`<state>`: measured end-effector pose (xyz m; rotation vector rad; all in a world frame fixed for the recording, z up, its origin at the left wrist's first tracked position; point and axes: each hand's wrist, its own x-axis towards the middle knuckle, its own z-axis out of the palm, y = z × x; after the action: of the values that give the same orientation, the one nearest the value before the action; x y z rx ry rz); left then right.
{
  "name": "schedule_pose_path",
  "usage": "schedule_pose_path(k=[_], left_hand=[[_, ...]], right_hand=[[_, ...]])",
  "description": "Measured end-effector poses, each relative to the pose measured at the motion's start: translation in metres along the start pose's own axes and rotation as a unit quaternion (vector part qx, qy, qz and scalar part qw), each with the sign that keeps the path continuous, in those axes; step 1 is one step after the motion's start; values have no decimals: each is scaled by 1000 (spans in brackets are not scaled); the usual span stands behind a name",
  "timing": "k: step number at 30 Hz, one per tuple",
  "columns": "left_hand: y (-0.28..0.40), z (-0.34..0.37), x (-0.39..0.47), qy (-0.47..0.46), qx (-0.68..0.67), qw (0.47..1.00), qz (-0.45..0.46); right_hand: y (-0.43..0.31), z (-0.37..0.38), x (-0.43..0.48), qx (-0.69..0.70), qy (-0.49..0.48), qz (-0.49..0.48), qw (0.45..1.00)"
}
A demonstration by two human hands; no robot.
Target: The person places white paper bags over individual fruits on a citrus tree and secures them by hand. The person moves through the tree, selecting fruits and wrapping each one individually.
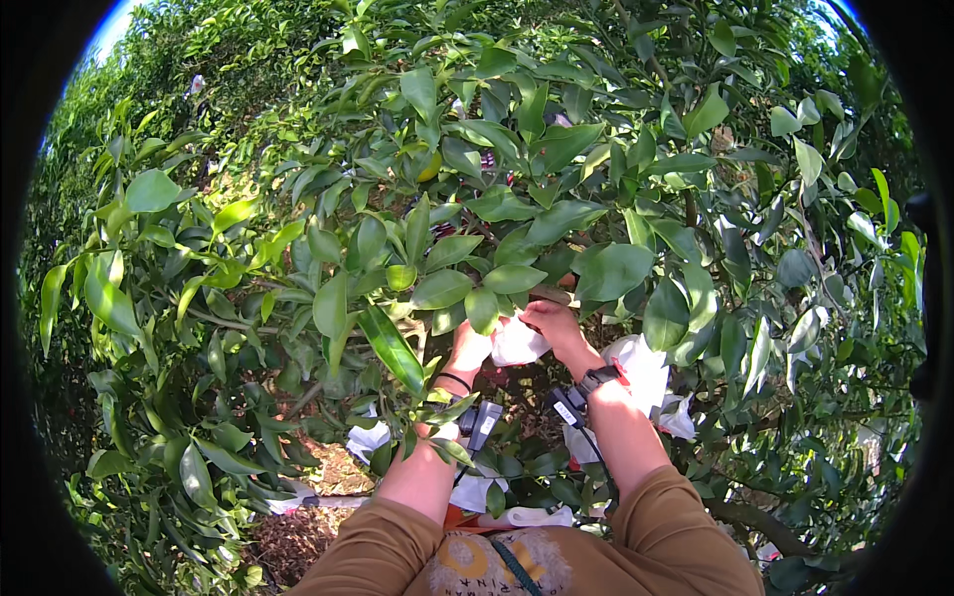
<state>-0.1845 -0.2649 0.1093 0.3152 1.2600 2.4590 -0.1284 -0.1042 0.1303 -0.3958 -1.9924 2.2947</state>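
Both hands reach into a leafy fruit tree, at a white bag (519,343) that hangs beneath the leaves. My left hand (471,344) is at the bag's left side, its fingers partly behind leaves. At the bag's upper right, my right hand (553,322) has bent fingers close to the bag's top and a branch (553,294). Leaves and the bag hide the fingertips, so the grip of either hand is unclear. What the bag contains cannot be seen. Each wrist wears a strap with a small dark device, the left one (484,426) and the right one (566,406).
More white bags hang at the right (639,369), lower left (367,439) and below (477,488). A green fruit (401,277) and a yellowish fruit (428,167) show among dense leaves. A thick branch (760,521) crosses the lower right. Behind the foliage is a patch of striped cloth (447,212).
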Motion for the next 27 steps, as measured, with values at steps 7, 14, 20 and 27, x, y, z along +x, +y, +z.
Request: schedule_pose_path(k=[7, 14, 20, 27], left_hand=[[3, -9, 2, 37, 224, 973, -39], [-39, -42, 28, -39, 78, 991, 101], [-26, -27, 18, -66, 295, 944, 135], [-28, -34, 22, -47, -12, 997, -62]], right_hand=[[9, -2, 11, 160, -70, 71, 982], [-3, -1, 14, 56, -70, 4, 996], [-5, 16, 2, -81, 2, -89, 993], [-23, 11, -8, -125, -8, -91, 988]])
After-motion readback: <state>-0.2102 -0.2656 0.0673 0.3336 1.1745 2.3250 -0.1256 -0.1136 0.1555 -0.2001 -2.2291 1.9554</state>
